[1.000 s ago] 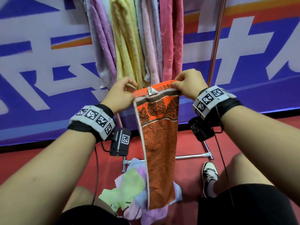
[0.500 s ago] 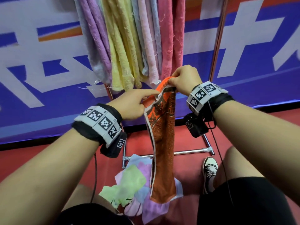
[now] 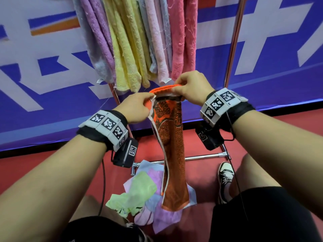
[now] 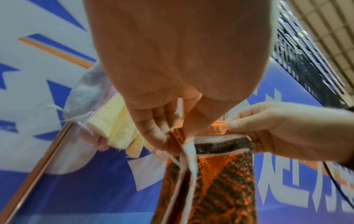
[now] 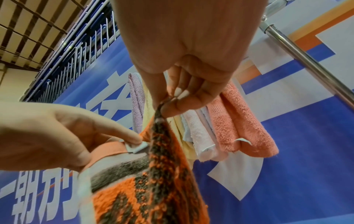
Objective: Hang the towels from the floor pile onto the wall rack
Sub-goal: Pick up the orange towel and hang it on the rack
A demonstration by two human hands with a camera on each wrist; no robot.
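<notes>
An orange towel with a dark pattern (image 3: 173,145) hangs lengthwise in front of me, folded narrow. My left hand (image 3: 150,102) pinches the left end of its top hem, thumb and fingers (image 4: 153,136) closed on the fold and the white edging. Close beside it, my right hand (image 3: 176,89) pinches the right end of the hem (image 5: 168,104). Just behind my hands, several towels (image 3: 139,41) in purple, yellow, grey and pink hang from the rack. The floor pile (image 3: 139,194) of green, blue and purple towels lies under the orange towel's lower end.
The rack's copper-coloured upright (image 3: 234,41) rises to the right of the hung towels, and its chrome foot bar (image 3: 201,157) crosses the red floor. A blue and white banner wall (image 3: 52,84) stands behind. My knees and one shoe (image 3: 225,179) flank the pile.
The towel, stretched wide between my hands a second ago, is now folded narrow. My left hand moved right, touched the hem with a straight finger, then pinched it beside my right hand.
</notes>
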